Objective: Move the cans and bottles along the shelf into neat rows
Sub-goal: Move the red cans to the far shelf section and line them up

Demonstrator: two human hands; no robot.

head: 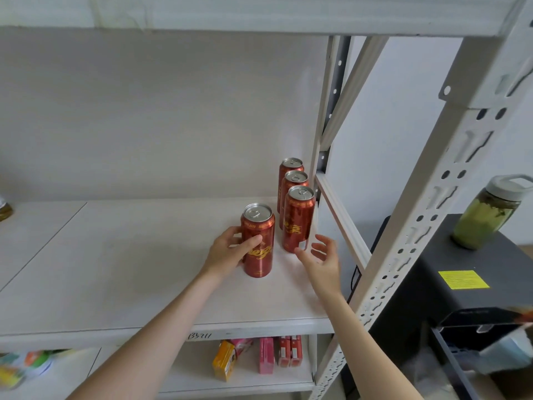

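Four red cans on a pale shelf [121,255], one gripped by the left hand, the right hand spread.

The matte board lies bare from its left edge to the cans. The left hand [227,251] wraps the front can [258,241], a smooth cylinder with gold script and silver lid, standing upright near the front lip. At 1 o'clock of it, three like cans [297,215] file back beside the perforated metal upright [323,157]. The right hand [324,258], fingers apart, holds nothing, near the closest filed can.
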